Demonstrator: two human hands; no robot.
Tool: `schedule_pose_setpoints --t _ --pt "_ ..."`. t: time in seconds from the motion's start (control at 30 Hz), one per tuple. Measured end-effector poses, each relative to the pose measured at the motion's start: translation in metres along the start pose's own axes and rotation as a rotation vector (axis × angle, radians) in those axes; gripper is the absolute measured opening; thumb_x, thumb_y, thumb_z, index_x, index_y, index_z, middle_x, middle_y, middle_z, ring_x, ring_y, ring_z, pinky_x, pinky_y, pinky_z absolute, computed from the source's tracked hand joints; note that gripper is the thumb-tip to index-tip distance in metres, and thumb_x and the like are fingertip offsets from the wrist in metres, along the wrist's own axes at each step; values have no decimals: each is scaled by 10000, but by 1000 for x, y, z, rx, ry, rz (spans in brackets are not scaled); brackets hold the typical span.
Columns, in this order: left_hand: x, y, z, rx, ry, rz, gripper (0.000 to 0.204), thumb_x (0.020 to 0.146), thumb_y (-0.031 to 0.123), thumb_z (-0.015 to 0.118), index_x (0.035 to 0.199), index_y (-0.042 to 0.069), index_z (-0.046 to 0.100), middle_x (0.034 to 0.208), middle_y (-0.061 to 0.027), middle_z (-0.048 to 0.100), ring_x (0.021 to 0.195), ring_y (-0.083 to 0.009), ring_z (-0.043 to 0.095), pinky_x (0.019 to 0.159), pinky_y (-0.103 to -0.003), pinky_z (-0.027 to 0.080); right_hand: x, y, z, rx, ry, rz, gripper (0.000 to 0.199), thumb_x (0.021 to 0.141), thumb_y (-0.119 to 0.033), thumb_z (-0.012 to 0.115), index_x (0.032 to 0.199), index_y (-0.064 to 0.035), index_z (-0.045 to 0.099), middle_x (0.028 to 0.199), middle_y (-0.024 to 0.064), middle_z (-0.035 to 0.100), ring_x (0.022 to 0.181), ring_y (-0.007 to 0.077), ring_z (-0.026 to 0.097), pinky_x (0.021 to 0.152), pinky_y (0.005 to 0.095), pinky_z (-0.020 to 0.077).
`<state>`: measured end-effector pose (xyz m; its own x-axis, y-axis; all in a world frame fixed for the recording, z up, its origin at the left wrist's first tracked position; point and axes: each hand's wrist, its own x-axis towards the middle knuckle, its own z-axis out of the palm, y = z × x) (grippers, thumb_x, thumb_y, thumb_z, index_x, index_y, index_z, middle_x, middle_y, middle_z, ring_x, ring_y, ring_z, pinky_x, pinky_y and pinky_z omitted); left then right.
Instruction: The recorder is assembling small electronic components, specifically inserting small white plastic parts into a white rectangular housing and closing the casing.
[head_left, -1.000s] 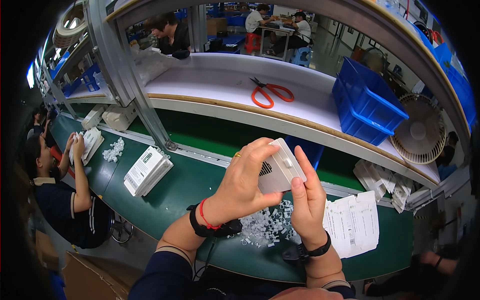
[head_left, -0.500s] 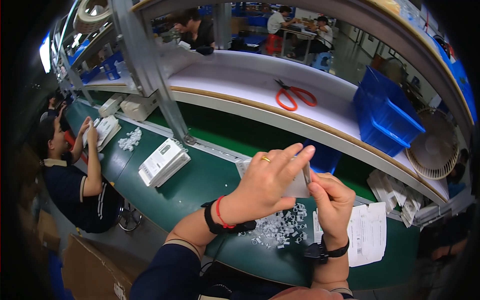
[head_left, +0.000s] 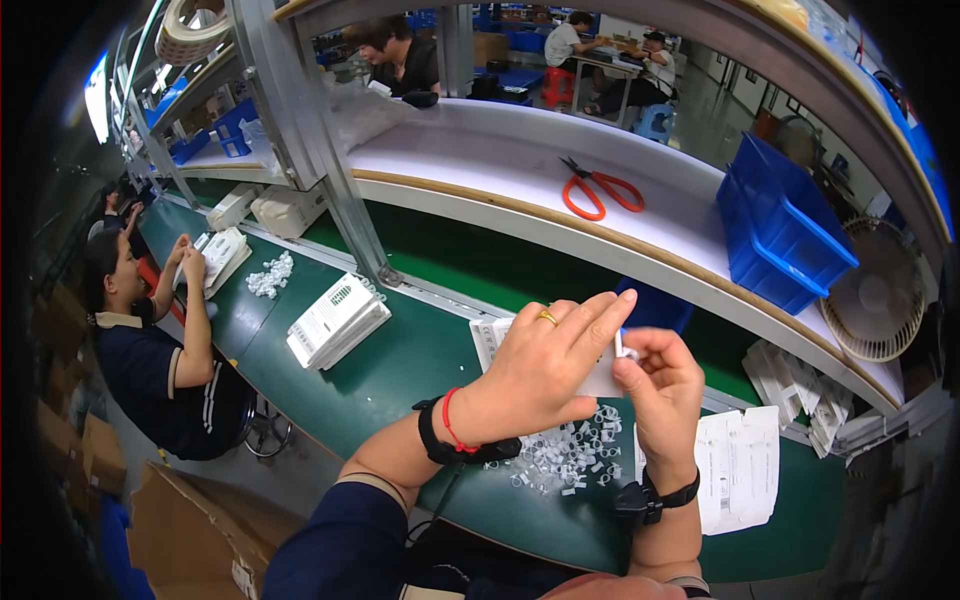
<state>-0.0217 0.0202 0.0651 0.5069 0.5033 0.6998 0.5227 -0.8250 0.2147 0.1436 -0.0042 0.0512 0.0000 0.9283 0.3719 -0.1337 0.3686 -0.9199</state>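
Note:
My left hand [head_left: 545, 355] is held above the bench, its long fingers laid along a flat white carton [head_left: 602, 382] and its thumb below. At the carton's right edge, my right hand [head_left: 662, 385] pinches a small white plastic clip [head_left: 629, 353] between thumb and forefinger. The left hand covers much of the carton. Under both hands lies a loose pile of small white clips [head_left: 570, 450] on the green bench [head_left: 420, 400]. Behind my left hand, more white printed cartons [head_left: 483, 335] are partly hidden.
A stack of white cartons [head_left: 338, 322] lies to the left. White flattened sheets [head_left: 738, 470] are at the right. On the shelf are red-handled scissors [head_left: 600, 190] and a blue bin [head_left: 785, 235]. A co-worker [head_left: 160, 340] sits at the far left, beside another clip pile [head_left: 270, 275].
My right fingers have opened slightly, and the small white clip now shows between them at the carton's edge. The left hand keeps nearly the same place. The whole view has shifted a little.

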Motion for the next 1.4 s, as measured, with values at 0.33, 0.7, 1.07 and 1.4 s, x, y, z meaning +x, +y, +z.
schedule_pose_setpoints --t 0.33,0.7,1.07,1.4 --pt "1 -10 6 60 -14 -126 966 491 209 816 1335 1 395 1150 -134 538 1013 -296 535 881 -384 377 6 10 -15 -11 156 -87 99 899 -63 605 892 36 607 787 44 644 706 55 582 651 183 463" --pt "3 -8 12 86 50 -118 886 465 235 770 1274 3 490 933 -94 564 813 -260 557 722 -357 426 3 6 -18 -238 149 -164 167 893 -35 588 1022 61 634 818 46 638 716 50 566 621 185 451" --pt "-4 -12 7 125 158 -198 865 524 321 746 1271 -17 471 916 -140 574 829 -306 578 744 -385 455 4 8 1 -665 40 -445 409 816 -2 580 1221 45 559 1107 195 592 975 289 588 874 359 450" --pt "-79 -68 -71 386 61 -632 914 528 324 803 1296 -7 432 1082 -197 507 972 -355 537 819 -433 444 -12 -30 -10 -568 214 -372 556 883 -3 466 1420 -27 325 1412 146 402 1052 190 517 817 259 440"
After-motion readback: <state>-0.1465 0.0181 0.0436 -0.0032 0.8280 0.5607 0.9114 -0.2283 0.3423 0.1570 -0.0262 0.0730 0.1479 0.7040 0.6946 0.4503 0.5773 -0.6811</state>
